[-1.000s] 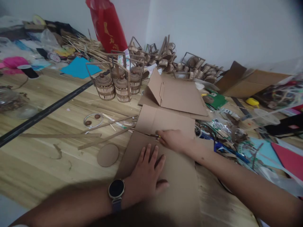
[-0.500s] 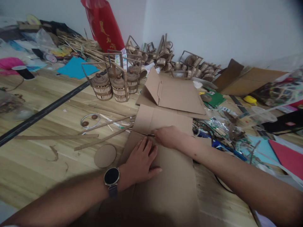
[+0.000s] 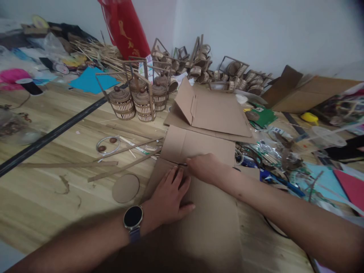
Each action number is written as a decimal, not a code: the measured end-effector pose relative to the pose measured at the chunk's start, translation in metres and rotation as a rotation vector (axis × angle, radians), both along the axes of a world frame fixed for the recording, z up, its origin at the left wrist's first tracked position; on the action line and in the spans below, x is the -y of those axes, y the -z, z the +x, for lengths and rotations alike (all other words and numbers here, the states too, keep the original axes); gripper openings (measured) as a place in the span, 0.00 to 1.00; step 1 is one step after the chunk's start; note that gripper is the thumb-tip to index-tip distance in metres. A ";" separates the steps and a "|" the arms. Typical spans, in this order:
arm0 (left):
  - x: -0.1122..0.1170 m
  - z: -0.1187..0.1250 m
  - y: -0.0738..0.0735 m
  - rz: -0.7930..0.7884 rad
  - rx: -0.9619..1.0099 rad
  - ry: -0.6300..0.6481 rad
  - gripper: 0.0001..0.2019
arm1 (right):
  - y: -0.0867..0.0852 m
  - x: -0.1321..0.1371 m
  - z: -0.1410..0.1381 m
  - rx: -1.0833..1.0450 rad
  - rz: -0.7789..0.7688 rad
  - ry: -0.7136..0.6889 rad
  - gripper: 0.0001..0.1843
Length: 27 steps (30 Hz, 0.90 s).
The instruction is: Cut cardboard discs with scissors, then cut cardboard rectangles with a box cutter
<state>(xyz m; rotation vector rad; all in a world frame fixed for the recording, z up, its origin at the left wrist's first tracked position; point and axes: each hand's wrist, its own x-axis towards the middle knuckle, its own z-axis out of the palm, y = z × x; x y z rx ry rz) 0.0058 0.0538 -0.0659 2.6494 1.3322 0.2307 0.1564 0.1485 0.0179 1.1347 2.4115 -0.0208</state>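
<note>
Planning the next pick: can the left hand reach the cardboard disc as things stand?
Probably yes. The cardboard disc lies bare on the wooden surface beside the left hand, which rests flat on the cardboard sheet; nothing lies between them.

Cardboard sheet [image 3: 210, 223] plain brown, no print. Tool [image 3: 182, 164] tip dark. Watch [image 3: 133, 217] face black, strap purplish. Wood surface [image 3: 42, 197] pale tan w/ grain streaks. Bag [image 3: 125, 26] red w/ gold lettering. Paper [image 3: 92, 80] bright blue. Strip [image 3: 51, 138] black. Disc [image 3: 125, 188] brown. Baskets [image 3: 133, 102] brown, slatted stripes.
</note>
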 end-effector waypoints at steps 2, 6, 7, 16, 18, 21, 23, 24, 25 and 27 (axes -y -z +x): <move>0.000 0.000 0.001 -0.001 0.004 -0.004 0.38 | 0.003 0.000 0.002 -0.002 0.010 -0.002 0.12; 0.000 0.000 0.001 -0.007 0.002 -0.011 0.38 | 0.004 0.002 0.008 0.002 0.016 0.002 0.12; 0.000 0.000 0.001 -0.009 0.001 -0.011 0.38 | 0.004 0.003 0.010 0.004 0.013 0.005 0.13; 0.002 -0.001 0.003 -0.006 0.020 -0.032 0.37 | 0.004 0.008 0.028 0.010 0.012 0.032 0.13; 0.002 -0.001 0.002 -0.006 0.019 -0.032 0.37 | 0.003 0.008 0.027 0.014 0.007 0.030 0.13; -0.001 -0.001 -0.003 -0.037 0.001 -0.032 0.37 | -0.001 0.007 0.023 0.028 0.004 0.029 0.14; -0.003 -0.001 -0.007 -0.059 -0.006 -0.041 0.37 | -0.006 0.007 0.019 0.036 -0.001 0.021 0.15; -0.005 -0.001 -0.008 -0.064 -0.006 -0.047 0.37 | -0.008 0.007 0.018 0.039 -0.004 0.016 0.15; -0.006 -0.001 -0.009 -0.064 -0.006 -0.051 0.37 | -0.010 0.007 0.017 0.041 -0.005 0.012 0.16; -0.008 -0.001 -0.011 -0.063 -0.006 -0.052 0.37 | -0.013 0.007 0.015 0.045 -0.004 0.004 0.16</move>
